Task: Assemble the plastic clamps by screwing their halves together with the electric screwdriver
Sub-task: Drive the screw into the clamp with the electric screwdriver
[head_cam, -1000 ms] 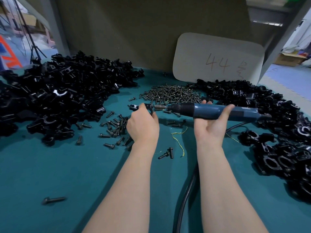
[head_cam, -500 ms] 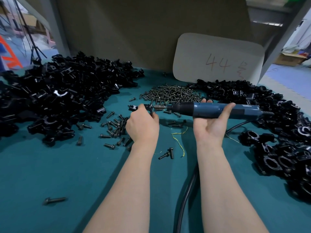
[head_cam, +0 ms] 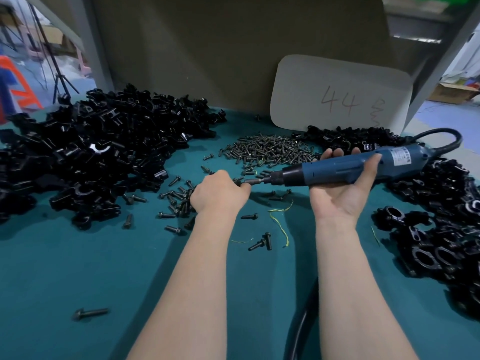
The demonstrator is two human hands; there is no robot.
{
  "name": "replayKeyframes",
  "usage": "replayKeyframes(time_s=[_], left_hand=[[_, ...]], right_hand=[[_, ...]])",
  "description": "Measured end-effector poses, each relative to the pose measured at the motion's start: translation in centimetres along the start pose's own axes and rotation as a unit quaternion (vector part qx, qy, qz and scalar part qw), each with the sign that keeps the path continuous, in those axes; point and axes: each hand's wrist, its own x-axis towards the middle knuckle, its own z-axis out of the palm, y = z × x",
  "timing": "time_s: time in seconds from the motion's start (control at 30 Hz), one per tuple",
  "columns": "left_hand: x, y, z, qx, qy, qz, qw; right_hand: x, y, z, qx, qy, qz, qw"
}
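The right hand (head_cam: 342, 196), palm up, grips the blue electric screwdriver (head_cam: 337, 170). Its bit points at the left hand (head_cam: 220, 194), whose curled fingers pinch a small dark piece (head_cam: 237, 180) at the tip; clamp or screw, I cannot tell. Clamp halves (head_cam: 91, 157) heap left of that hand and screws (head_cam: 270, 149) lie beyond both, on the teal counter (head_cam: 78, 268).

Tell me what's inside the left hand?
The left hand curls round a small dark part at the tip of the electric screwdriver. Only a sliver peeks out; the hand covers the rest.
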Motion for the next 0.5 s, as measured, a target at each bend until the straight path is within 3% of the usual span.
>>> replayKeyframes(time_s=[0.5], left_hand=[[0.3,-0.1,-2.4,-0.002,-0.098,-0.031,0.995]], right_hand=[[-0.2,-0.5,0.6,0.032,-0.031,0.002,0.999]])
